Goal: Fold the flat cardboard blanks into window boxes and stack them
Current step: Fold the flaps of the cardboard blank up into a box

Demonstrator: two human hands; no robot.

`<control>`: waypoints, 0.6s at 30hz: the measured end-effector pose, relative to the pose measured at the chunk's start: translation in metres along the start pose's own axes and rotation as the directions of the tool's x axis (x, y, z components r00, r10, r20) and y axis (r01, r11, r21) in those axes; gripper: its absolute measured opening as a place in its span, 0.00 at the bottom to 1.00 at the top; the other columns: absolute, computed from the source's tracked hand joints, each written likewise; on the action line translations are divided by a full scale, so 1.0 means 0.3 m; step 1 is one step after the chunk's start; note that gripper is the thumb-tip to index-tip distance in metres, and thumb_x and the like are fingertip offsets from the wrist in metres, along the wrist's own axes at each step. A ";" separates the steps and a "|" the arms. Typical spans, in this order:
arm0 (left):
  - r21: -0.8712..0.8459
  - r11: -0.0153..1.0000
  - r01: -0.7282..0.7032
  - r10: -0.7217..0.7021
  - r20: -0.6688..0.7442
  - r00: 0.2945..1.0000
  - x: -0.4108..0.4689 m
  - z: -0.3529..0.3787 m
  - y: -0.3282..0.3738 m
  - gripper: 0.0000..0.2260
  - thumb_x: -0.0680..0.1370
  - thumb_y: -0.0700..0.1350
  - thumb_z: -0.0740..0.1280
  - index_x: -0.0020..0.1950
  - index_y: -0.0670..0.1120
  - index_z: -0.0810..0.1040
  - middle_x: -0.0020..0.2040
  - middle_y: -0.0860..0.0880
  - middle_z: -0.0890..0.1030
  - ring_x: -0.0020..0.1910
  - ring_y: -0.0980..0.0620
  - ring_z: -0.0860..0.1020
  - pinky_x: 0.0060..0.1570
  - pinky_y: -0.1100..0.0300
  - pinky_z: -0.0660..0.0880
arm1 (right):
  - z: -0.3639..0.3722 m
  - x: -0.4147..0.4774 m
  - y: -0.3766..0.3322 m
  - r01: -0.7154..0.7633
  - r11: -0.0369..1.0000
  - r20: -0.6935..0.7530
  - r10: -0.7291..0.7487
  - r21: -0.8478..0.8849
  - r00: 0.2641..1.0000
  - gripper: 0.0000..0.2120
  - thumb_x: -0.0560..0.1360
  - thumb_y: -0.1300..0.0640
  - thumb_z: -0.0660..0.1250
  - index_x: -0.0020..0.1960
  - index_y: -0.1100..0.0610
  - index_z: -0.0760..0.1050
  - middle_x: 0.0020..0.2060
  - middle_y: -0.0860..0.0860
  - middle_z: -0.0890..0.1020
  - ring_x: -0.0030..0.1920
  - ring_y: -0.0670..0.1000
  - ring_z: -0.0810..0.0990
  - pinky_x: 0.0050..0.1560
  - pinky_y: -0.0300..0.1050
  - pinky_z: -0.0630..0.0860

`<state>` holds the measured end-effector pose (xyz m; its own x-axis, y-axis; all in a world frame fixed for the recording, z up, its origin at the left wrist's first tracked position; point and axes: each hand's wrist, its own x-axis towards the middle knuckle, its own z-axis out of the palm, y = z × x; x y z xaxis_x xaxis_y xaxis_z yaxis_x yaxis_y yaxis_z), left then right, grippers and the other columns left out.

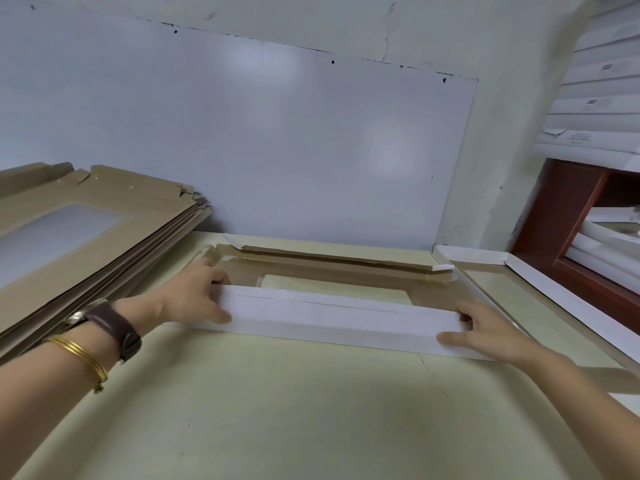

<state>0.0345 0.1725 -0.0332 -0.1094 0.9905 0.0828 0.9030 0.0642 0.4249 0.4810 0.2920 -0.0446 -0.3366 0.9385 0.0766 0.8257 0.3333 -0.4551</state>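
A cardboard blank (332,271), brown inside with a clear window, lies flat on the pale green table (294,410). Its near long flap (332,315), white on the outside, is folded up and over toward the window. My left hand (194,299) grips the flap's left end, thumb in front and fingers behind it. At the right end my right hand (485,330) holds the flap the same way. The far long flap (332,256) stands slightly raised. A stack of flat brown blanks (86,230) with windows lies at the left.
A folded box with white sides (540,292) sits at the right edge of the table. Behind it a red-brown shelf (581,216) holds white stacked items. A white board (242,133) leans on the wall behind the table.
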 end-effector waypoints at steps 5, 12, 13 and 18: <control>-0.021 1.000 0.020 -0.019 0.017 1.000 -0.028 0.001 -0.013 0.17 0.74 0.53 0.71 0.35 0.43 0.71 0.32 0.51 0.70 0.30 0.54 0.68 0.28 0.63 0.62 | -0.029 -0.038 0.011 0.056 0.995 0.004 -0.056 0.086 0.998 0.23 0.71 0.50 0.75 0.32 0.54 0.61 0.26 0.42 0.63 0.28 0.43 0.62 0.34 0.42 0.57; 0.156 0.987 0.044 -0.059 0.093 0.994 -0.029 0.041 -0.013 0.15 0.78 0.55 0.65 0.40 0.46 0.71 0.35 0.52 0.72 0.36 0.52 0.70 0.34 0.60 0.63 | 0.016 -0.044 0.031 0.036 0.999 0.022 -0.036 0.024 0.999 0.22 0.76 0.49 0.69 0.33 0.54 0.59 0.28 0.44 0.60 0.28 0.44 0.59 0.31 0.39 0.55; 0.181 0.982 0.048 -0.064 0.086 0.994 -0.026 0.052 -0.012 0.13 0.77 0.56 0.65 0.41 0.47 0.72 0.36 0.53 0.73 0.37 0.52 0.71 0.33 0.61 0.63 | 0.030 -0.041 0.033 0.024 1.000 0.021 -0.025 0.014 0.999 0.22 0.77 0.49 0.68 0.34 0.54 0.59 0.28 0.45 0.61 0.28 0.45 0.60 0.32 0.40 0.56; 0.186 0.982 0.020 -0.030 0.051 0.998 -0.017 0.101 -0.007 0.10 0.74 0.50 0.70 0.50 0.48 0.72 0.48 0.51 0.74 0.49 0.50 0.74 0.47 0.59 0.72 | 0.079 -0.034 0.027 -0.024 0.993 0.002 0.024 -0.112 1.000 0.19 0.76 0.47 0.67 0.36 0.55 0.62 0.33 0.45 0.67 0.32 0.45 0.66 0.33 0.40 0.61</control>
<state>0.0456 0.1709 -0.0618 -0.1148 0.9931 0.0241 0.9622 0.1051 0.2514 0.4804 0.2830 -0.0701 -0.3172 0.9462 0.0638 0.8792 0.3186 -0.3543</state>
